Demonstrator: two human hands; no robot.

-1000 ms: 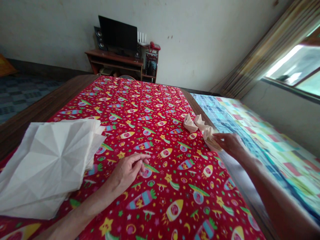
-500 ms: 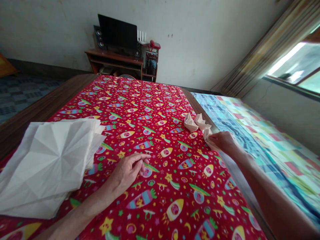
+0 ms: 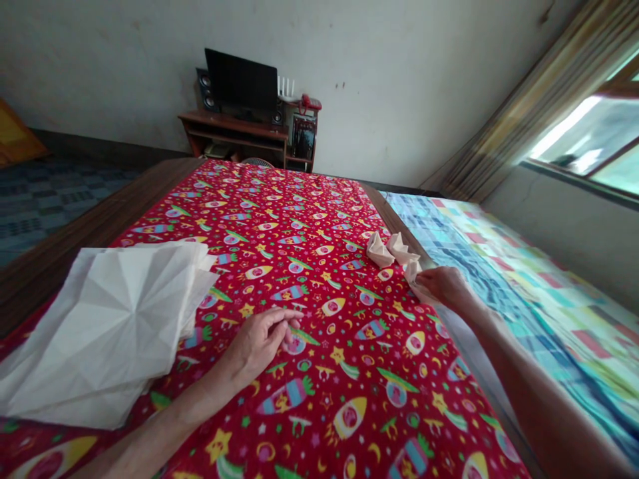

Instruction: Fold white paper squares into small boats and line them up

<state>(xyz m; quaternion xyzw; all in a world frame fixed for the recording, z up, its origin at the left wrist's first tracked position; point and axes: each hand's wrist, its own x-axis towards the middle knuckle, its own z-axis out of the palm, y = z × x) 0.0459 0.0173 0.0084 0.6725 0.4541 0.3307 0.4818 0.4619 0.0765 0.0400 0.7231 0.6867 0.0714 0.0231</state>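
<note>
My right hand (image 3: 444, 283) is at the right edge of the red cloth, its fingers closed on a folded paper piece (image 3: 412, 271) with pointed tips. Just beyond it stand two similar cream paper pieces, a left one (image 3: 379, 250) and a right one (image 3: 402, 248). My left hand (image 3: 264, 336) is over the middle of the cloth, palm turned inward, fingers loosely stretched and nothing visible in them. To its left lies a stack of creased white paper sheets (image 3: 107, 326), the top one marked with fold lines fanning from its centre.
The red rocket-print cloth (image 3: 299, 279) covers a table with a brown wooden border (image 3: 124, 203). Along the right is a surface with a blue and multicoloured patchwork cover (image 3: 539, 266). A desk (image 3: 234, 126) with a monitor (image 3: 242, 80) stands against the far wall.
The view has tilted up slightly and shifted, so the far furniture sits lower in the picture. Both hands stay nearly where they were, the right one still on the folded paper piece.
</note>
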